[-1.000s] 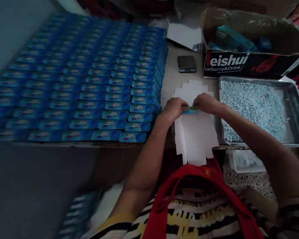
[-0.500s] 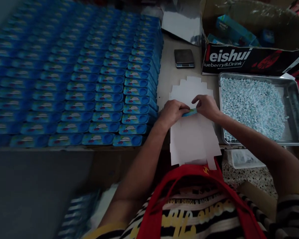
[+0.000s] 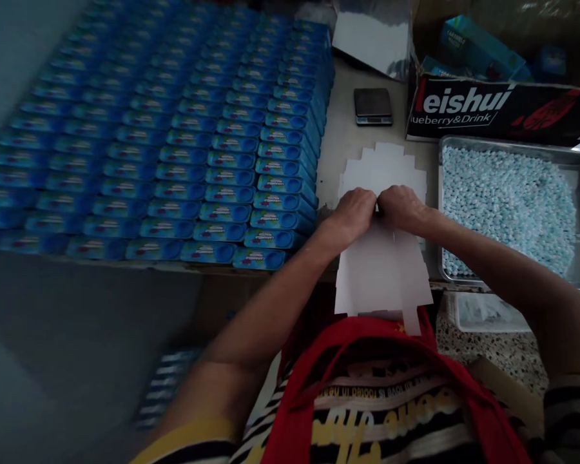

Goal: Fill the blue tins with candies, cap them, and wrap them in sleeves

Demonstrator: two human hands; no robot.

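Both hands meet over the middle of an unfolded white cardboard sheet (image 3: 374,274) at the table's front edge. My left hand (image 3: 355,211) is closed, its fingertips bent down out of sight. Touching or nearly touching it, my right hand (image 3: 402,206) is closed too, knuckles up. Whatever lies between or under the fingers is hidden. The sheet has stepped flaps at its far end and hangs over the edge toward a red apron (image 3: 290,412). Rows of blue packs (image 3: 222,212) stand to the left of the hands.
A metal tray (image 3: 442,212) of pale blue pellets (image 3: 507,206) stands at the right. Behind it is a black-printed carton (image 3: 493,109) holding blue boxes (image 3: 481,48). A small scale (image 3: 372,106) lies behind the sheet. Below the table edge is a white tub (image 3: 493,312).
My hands have come together and their fingers have closed. The blue-green piece seen between them is now hidden. The view has shifted, so the packs and tray appear further right.
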